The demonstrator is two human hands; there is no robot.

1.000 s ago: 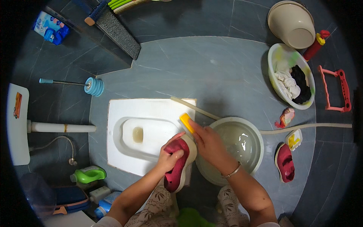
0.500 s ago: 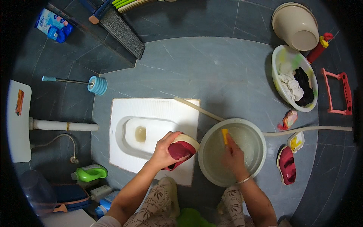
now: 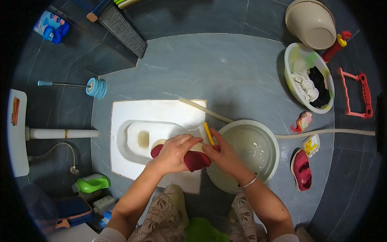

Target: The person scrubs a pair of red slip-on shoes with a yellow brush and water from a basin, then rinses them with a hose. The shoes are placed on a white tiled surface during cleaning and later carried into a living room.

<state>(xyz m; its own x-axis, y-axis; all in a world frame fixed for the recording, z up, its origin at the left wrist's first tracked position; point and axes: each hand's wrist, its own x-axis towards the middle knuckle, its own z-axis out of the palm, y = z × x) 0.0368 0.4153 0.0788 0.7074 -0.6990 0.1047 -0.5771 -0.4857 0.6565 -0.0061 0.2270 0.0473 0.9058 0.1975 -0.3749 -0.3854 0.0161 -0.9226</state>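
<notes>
My left hand [image 3: 175, 152] is wrapped round a red shoe [image 3: 196, 160] with a cream sole, held tilted above the white squat toilet [image 3: 153, 109]. My right hand [image 3: 223, 155] grips what looks like a yellow scrub brush [image 3: 209, 134]; its bristles are hidden. Its fingers meet the sole at the shoe's right end, close to my left fingers. To the right, partly under my right forearm, stands a round basin [image 3: 275, 151] holding cloudy water. The second red shoe [image 3: 301, 169] lies on the floor beyond it.
A pale hose [image 3: 322, 132] runs past the basin. A soap dish [image 3: 311, 145], a tub of clothes [image 3: 288, 76] and an upturned beige bucket [image 3: 310, 24] are on the right. At left are a blue plunger [image 3: 96, 88], a green bottle [image 3: 93, 183] and a white pipe [image 3: 60, 134].
My right hand has come up out of the basin with the yellow brush and moved left to the shoe. My left hand has turned the shoe, its sole now facing away and up.
</notes>
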